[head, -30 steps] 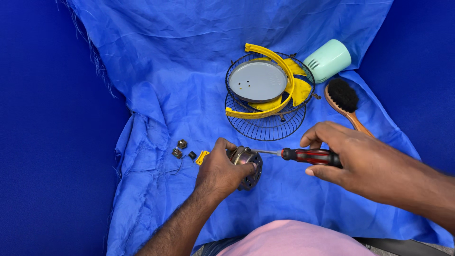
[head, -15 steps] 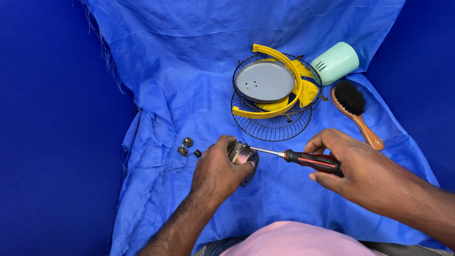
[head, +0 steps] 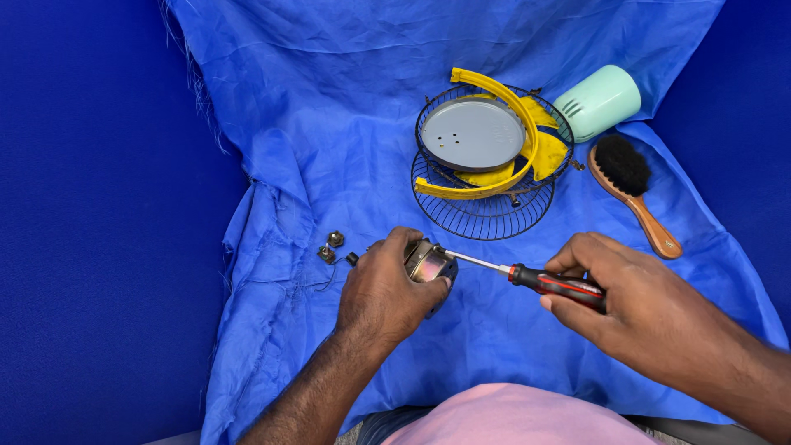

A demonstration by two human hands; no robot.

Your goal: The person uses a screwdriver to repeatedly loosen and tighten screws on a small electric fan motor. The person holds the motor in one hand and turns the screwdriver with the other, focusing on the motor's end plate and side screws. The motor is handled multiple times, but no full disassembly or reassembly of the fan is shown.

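Note:
My left hand (head: 386,290) grips a small metal motor (head: 428,262) against the blue cloth (head: 346,124). My right hand (head: 634,309) holds a screwdriver (head: 535,278) with a red and black handle. The screwdriver's metal shaft points left, and its tip touches the motor's top right. Two small dark nuts (head: 331,245) lie on the cloth just left of my left hand.
Behind the hands sits a black wire fan grille (head: 482,210) holding a grey disc (head: 471,134) and yellow fan parts (head: 527,144). A mint green housing (head: 599,102) lies at the back right. A wooden brush (head: 634,191) with black bristles lies at the right.
The view has shifted a little. My hands stay on the motor and screwdriver, with the tip still at the motor.

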